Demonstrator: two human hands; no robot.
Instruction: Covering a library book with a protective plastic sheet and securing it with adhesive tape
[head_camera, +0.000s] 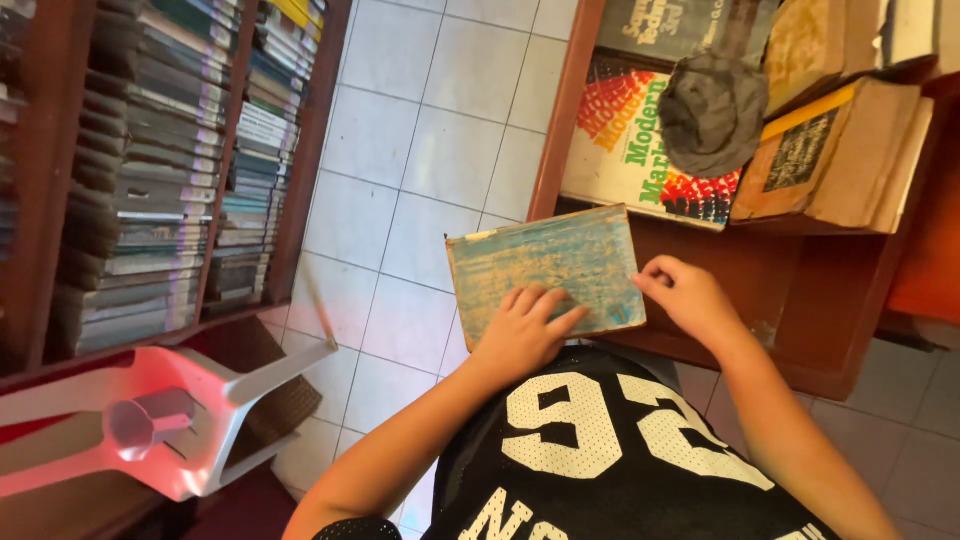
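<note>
A worn book with a faded blue cover (545, 265) lies flat at the near edge of a wooden table (810, 300), partly overhanging the tiled floor. My left hand (525, 330) rests palm down on its near edge, fingers spread over the cover. My right hand (685, 295) grips the book's right edge with curled fingers. Both forearms reach up from the bottom, over a black mesh jersey with white numerals.
On the table behind lie a colourful patterned book (625, 150), a crumpled grey cloth (712, 112) and a stack of old brown books (840, 150). A wooden shelf packed with books (170, 170) stands at left. A white plastic chair (180, 430) sits bottom left. White floor tiles (430, 150) between.
</note>
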